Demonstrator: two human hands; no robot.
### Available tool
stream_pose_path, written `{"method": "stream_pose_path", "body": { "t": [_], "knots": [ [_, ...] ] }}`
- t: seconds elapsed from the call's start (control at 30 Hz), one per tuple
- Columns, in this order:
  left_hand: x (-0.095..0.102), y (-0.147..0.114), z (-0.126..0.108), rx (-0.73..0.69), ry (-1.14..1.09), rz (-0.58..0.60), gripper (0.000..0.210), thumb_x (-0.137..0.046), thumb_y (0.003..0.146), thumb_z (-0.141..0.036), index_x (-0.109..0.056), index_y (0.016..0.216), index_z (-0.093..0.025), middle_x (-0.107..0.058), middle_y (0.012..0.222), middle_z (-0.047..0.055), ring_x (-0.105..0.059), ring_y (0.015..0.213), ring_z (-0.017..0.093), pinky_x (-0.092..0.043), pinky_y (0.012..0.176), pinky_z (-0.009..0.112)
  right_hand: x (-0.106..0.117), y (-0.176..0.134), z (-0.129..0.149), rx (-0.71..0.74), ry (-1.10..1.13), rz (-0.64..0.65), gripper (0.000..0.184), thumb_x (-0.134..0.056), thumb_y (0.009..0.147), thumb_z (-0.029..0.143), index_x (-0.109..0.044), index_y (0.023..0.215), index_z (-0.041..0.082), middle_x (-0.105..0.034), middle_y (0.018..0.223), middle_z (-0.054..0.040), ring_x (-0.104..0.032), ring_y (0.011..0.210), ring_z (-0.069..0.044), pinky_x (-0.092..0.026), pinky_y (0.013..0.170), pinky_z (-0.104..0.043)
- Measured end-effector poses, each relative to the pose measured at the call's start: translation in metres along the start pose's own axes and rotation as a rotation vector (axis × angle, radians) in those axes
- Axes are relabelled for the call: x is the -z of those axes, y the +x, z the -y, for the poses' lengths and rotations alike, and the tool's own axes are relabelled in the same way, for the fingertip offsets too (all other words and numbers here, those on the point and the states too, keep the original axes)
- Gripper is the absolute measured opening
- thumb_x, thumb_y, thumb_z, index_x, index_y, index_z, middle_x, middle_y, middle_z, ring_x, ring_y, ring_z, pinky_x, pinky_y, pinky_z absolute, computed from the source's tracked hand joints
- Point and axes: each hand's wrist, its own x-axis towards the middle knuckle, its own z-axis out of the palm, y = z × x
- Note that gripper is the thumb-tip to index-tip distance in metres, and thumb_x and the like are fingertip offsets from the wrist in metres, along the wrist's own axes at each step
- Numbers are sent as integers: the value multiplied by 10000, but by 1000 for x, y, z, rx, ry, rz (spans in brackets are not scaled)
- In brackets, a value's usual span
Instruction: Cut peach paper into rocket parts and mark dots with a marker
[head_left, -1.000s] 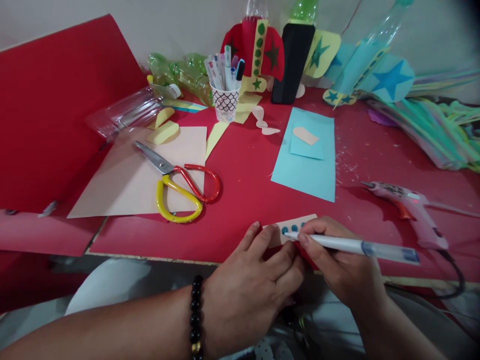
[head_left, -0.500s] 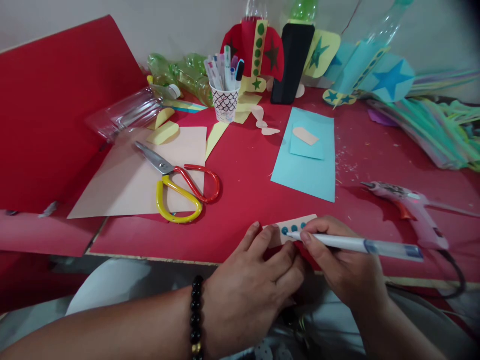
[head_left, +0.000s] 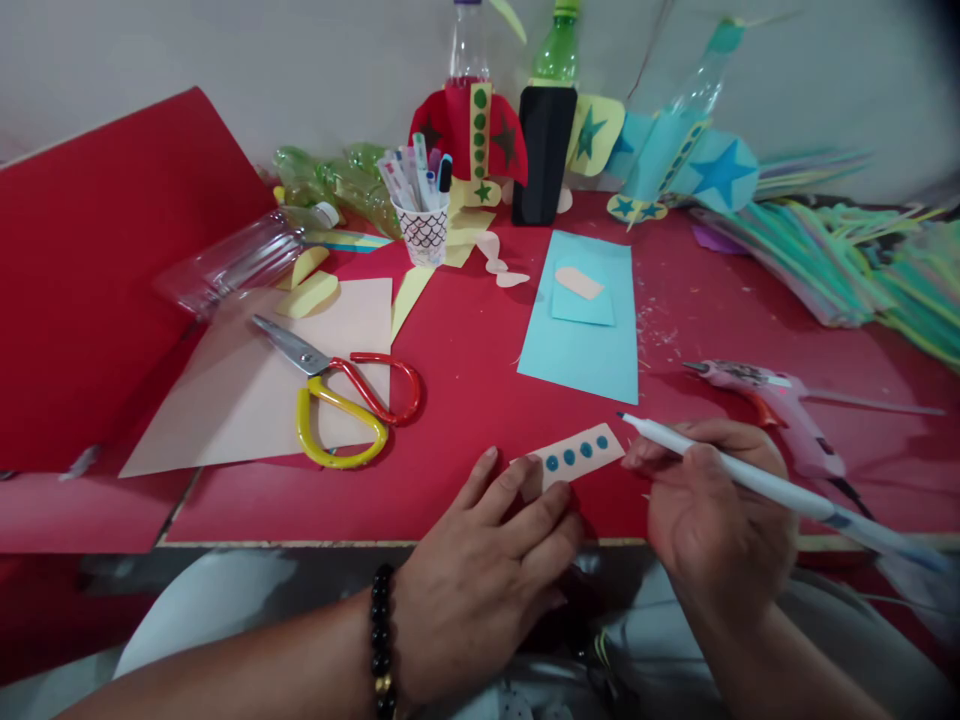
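My left hand [head_left: 487, 570] lies at the table's front edge, its spread fingers resting on the left end of a small pale paper strip [head_left: 579, 470]. A row of several blue dots runs along that strip. Fingers wrapped round a white marker [head_left: 739, 470], my right hand [head_left: 720, 520] hovers just right of the strip. The marker's blue tip points up and left, off the paper. Beyond the strip lies a light blue sheet [head_left: 581, 358], carrying a smaller blue piece [head_left: 581, 308] and a pale cut-out [head_left: 579, 282].
Scissors [head_left: 330, 378] lie on a pale sheet [head_left: 195, 400] at left. A pink glue gun [head_left: 772, 390] sits right. Behind stand a cup of markers [head_left: 424, 232], a black phone-like slab [head_left: 541, 150] and decorated bottles [head_left: 697, 130]. A red board [head_left: 112, 280] leans at far left.
My right hand has lifted the marker's tip off the strip and moved right, uncovering the row of dots. My left hand stays on the strip. The view has shifted slightly.
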Motion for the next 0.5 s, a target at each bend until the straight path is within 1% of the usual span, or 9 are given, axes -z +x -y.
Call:
{"method": "stream_pose_path", "body": {
  "t": [0.03, 0.13, 0.23, 0.33, 0.43, 0.5],
  "knots": [
    [0, 1, 0, 0, -6, -1, 419, -379, 975, -410, -456, 1357, -257, -430, 1470, -21, -280, 1382, 288, -148, 1169, 571, 0, 0, 0, 3, 10, 1, 67, -588, 858, 207, -604, 923, 210, -633, 727, -16, -633, 700, -209, -520, 688, -403],
    [4, 3, 0, 2, -12, 9, 413, -388, 971, -408, -458, 1355, -273, -396, 1495, -35, -246, 1401, 282, -110, 1171, 587, 2, -1, -1, -57, -2, 30, 82, -594, 862, 222, -603, 943, 220, -633, 741, -11, -651, 735, -219, -530, 714, -414],
    [8, 1, 0, -18, -3, 29, 432, -399, 966, -407, -434, 1376, -273, -331, 1533, -48, -214, 1415, 270, -105, 1178, 573, 4, -4, -2, -67, -79, 56, 86, -610, 859, 255, -607, 934, 213, -630, 746, -8, -651, 737, -212, -532, 699, -392],
    [9, -4, 0, -14, -1, 30, 437, -421, 960, -398, -438, 1376, -267, -360, 1516, -47, -226, 1407, 258, -111, 1186, 549, 5, -6, 0, -59, -186, 92, 73, -595, 871, 262, -607, 916, 206, -628, 753, -14, -643, 735, -200, -526, 699, -372],
    [5, -8, 0, 8, 9, 8, 442, -440, 953, -385, -443, 1379, -267, -417, 1479, -24, -265, 1384, 279, -142, 1175, 564, 6, -8, 5, -58, -302, 174, 75, -577, 881, 270, -597, 912, 204, -615, 741, -10, -615, 655, -176, -504, 599, -318],
    [2, -9, 1, 3, 24, 0, 452, -442, 953, -367, -432, 1392, -262, -413, 1481, -8, -275, 1375, 296, -167, 1164, 578, 6, -8, 9, -65, -406, 301, 76, -593, 871, 265, -596, 916, 203, -616, 753, -9, -601, 625, -163, -473, 541, -284]
  ]
}}
